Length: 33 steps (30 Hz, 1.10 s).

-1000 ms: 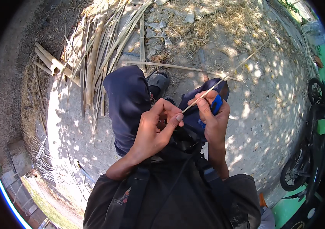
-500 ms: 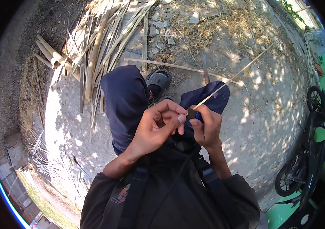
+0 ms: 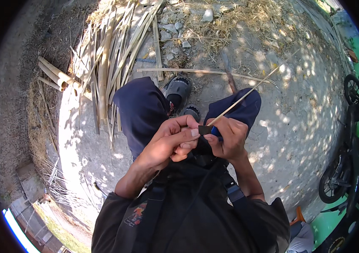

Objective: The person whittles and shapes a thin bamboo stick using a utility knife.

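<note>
A thin, pale bamboo strip [image 3: 240, 100] slants from between my hands up to the right, its far end above the ground. The thumb and fingers of my left hand [image 3: 164, 145] are closed in a pinch at the strip's near end, most of which they hide. My right hand [image 3: 229, 137] is closed on a small tool [image 3: 205, 130] with a flat dark piece and a blue part. The dark piece lies against the strip, next to my left thumb. How the tool's edge meets the strip is hidden. Both hands are over my lap, between my knees.
A heap of split bamboo [image 3: 105, 76] lies beyond my left knee, with thicker bamboo tubes [image 3: 59, 76] beside it. A longer strip [image 3: 200, 71] and a long-handled blade [image 3: 229, 74] lie ahead. Stones [image 3: 207, 16] and dry shavings are farther off. A motorcycle [image 3: 342, 168] stands at right.
The strip's far end has come closer to my hands, so less sticks out beyond them. Both hands have moved slightly left, and my left fingers have curled in more tightly.
</note>
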### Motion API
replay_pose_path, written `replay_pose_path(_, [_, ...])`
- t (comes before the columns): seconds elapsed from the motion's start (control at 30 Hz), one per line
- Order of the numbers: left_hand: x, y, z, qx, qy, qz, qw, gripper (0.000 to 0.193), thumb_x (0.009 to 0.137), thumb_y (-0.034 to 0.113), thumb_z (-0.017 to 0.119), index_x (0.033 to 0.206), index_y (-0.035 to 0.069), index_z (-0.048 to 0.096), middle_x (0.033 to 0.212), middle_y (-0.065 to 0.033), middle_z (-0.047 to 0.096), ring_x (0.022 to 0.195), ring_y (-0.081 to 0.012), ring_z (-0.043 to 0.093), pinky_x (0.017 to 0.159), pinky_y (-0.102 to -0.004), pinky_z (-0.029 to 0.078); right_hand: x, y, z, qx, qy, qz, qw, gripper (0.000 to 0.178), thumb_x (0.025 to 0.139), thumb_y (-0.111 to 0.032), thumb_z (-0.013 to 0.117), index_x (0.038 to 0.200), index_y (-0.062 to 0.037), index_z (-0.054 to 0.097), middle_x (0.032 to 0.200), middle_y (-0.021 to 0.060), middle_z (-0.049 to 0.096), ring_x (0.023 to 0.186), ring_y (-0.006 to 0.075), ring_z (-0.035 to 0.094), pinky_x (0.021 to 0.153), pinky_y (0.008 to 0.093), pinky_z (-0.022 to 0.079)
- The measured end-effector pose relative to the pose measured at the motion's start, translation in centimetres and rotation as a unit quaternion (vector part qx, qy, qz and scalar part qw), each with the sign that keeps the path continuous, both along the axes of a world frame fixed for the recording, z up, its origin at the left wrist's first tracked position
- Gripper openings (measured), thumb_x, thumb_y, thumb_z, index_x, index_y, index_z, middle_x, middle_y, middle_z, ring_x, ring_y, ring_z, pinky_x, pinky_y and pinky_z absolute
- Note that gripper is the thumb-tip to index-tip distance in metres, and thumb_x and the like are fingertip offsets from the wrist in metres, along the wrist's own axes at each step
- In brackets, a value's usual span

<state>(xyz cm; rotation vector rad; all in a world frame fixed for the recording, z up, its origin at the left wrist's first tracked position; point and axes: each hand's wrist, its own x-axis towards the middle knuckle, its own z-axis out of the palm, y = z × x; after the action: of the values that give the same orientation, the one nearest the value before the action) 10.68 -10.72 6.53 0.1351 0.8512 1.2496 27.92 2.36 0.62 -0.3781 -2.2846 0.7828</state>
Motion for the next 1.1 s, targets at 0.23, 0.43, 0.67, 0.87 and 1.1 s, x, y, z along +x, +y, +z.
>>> replay_pose_path(0.23, [-0.4,-0.4,0.7,-0.001,-0.008,-0.025,1.000,0.010,0.106,0.016,0.062,0.101,0.011,0.055,0.071,0.0049,0.045,0.052,0.0009,0.028,0.043,-0.0204,0.017,-0.5,-0.7,0.6,0.018,0.028,-0.024,0.999,0.035,0.096,-0.041,0.072,0.093,-0.0067,0.068,0.075,0.0040,0.064,0.058,0.0243,0.063,0.052,0.0347,0.046])
replay_pose_path(0.43, [-0.5,-0.6,0.9,0.002,-0.003,-0.023,1.000,0.008,0.106,0.017,0.063,0.105,0.011,0.058,0.073,0.0048,0.047,0.052,0.0015,0.028,0.043,-0.0197,0.017,-0.7,-0.4,1.0,0.033,0.025,-0.040,0.998,0.037,0.096,-0.042,0.073,0.092,-0.0061,0.067,0.073,0.0046,0.063,0.057,0.0249,0.062,0.051,0.0354,0.045])
replay_pose_path(0.67, [-0.3,-1.2,0.7,0.000,0.011,-0.008,1.000,0.009,0.106,0.017,0.064,0.107,0.009,0.060,0.073,0.0049,0.048,0.052,0.0011,0.028,0.044,-0.0197,0.017,-0.3,1.6,0.1,0.008,0.045,-0.096,0.994,0.031,0.098,-0.032,0.070,0.097,-0.0016,0.067,0.073,0.0089,0.062,0.056,0.0282,0.061,0.052,0.0357,0.044])
replay_pose_path(0.87, [0.4,-1.8,0.5,-0.018,0.071,0.012,0.997,0.008,0.106,0.013,0.062,0.105,0.006,0.058,0.068,0.0056,0.042,0.052,0.0007,0.027,0.043,-0.0206,0.018,1.5,4.6,0.4,-0.078,0.009,-0.210,0.975,0.026,0.102,-0.023,0.063,0.101,0.0031,0.065,0.075,0.0122,0.065,0.058,0.0248,0.064,0.054,0.0342,0.046])
replay_pose_path(1.1, [0.5,-1.1,-0.3,0.021,0.216,0.073,0.973,0.009,0.108,0.012,0.059,0.112,0.005,0.056,0.068,0.0032,0.051,0.053,0.0000,0.036,0.045,-0.0201,0.024,-0.1,1.4,1.1,-0.106,0.071,-0.022,0.992,0.032,0.101,-0.033,0.065,0.098,-0.0013,0.066,0.075,0.0087,0.066,0.060,0.0245,0.066,0.056,0.0328,0.048])
